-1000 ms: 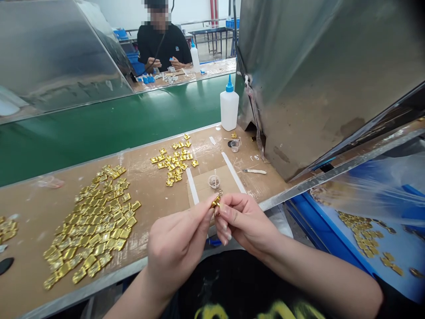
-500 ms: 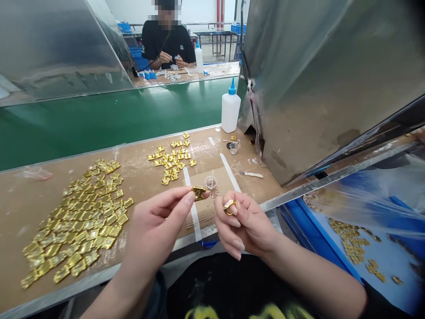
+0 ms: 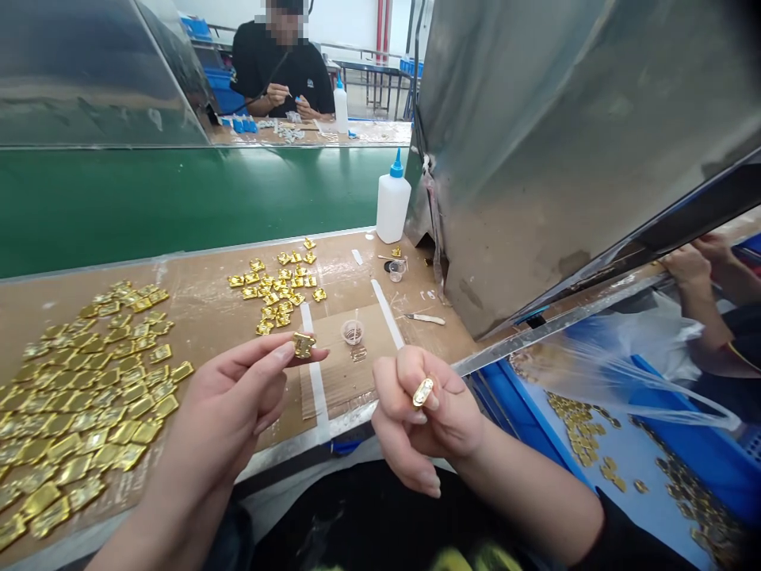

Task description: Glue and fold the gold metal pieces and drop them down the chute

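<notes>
Between the thumb and fingers of my left hand (image 3: 243, 396) is a small gold piece (image 3: 304, 345), held above the cardboard-covered table. My right hand (image 3: 425, 412) pinches another gold piece (image 3: 423, 392) with a pale, narrow face turned up. The two hands are apart. Beyond them a small clear cup (image 3: 352, 331) with a thin stick in it stands on a cardboard sheet (image 3: 333, 381). A large group of flat gold pieces (image 3: 89, 381) covers the left of the table, and a smaller group of gold pieces (image 3: 279, 289) lies further back.
A white bottle (image 3: 393, 208) with a blue tip stands at the back. A knife (image 3: 425, 319) lies near the metal panel (image 3: 535, 159). At right are a blue bin (image 3: 535, 404) and another person's hands (image 3: 695, 262). A person (image 3: 285, 71) sits across the green belt (image 3: 178, 198).
The view has shifted right. My hands have moved further apart, and the piece in my right hand has turned. Another person's hands and arm now show more fully at the right edge.
</notes>
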Demonstrator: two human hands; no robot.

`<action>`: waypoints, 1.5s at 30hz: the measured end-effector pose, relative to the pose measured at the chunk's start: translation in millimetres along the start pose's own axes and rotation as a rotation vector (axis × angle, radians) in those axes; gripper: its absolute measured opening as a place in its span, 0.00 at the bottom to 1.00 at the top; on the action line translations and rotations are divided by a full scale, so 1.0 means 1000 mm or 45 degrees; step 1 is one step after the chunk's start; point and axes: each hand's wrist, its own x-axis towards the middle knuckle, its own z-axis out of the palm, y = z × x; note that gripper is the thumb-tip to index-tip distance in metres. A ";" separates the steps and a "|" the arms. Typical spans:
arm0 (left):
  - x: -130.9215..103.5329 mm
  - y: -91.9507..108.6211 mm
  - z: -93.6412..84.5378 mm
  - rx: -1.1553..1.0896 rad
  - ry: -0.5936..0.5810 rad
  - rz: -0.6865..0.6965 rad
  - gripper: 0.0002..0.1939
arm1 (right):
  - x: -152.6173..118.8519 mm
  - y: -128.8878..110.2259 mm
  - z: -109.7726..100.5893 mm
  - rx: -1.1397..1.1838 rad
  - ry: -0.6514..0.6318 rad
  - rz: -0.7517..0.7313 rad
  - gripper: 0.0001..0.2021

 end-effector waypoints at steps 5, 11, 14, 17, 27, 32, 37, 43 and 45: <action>0.002 -0.004 -0.003 -0.054 0.032 -0.054 0.08 | -0.003 0.001 -0.003 -0.110 0.104 0.069 0.21; -0.002 -0.001 -0.004 -0.123 0.145 -0.194 0.09 | -0.004 0.000 -0.005 -0.190 0.055 0.065 0.18; -0.003 0.000 -0.003 -0.121 0.148 -0.195 0.07 | -0.004 -0.002 -0.006 -0.252 0.047 0.082 0.19; -0.004 0.000 -0.003 -0.123 0.149 -0.196 0.06 | -0.002 -0.005 -0.006 -0.288 -0.027 0.088 0.17; -0.005 -0.002 -0.005 -0.125 0.137 -0.179 0.08 | 0.000 -0.008 0.000 -0.232 -0.220 -0.048 0.07; -0.006 0.002 -0.003 -0.103 0.159 -0.255 0.09 | 0.000 -0.005 -0.001 -0.234 -0.229 -0.111 0.07; -0.013 0.005 0.001 -0.052 0.174 -0.268 0.13 | 0.000 -0.003 -0.004 -0.270 -0.250 -0.122 0.06; -0.025 0.009 0.008 0.203 0.057 -0.092 0.17 | 0.003 -0.012 0.001 -1.163 -0.007 -0.182 0.03; -0.028 0.012 0.010 0.375 0.049 0.010 0.16 | 0.006 -0.016 0.003 -1.694 -0.055 -0.272 0.02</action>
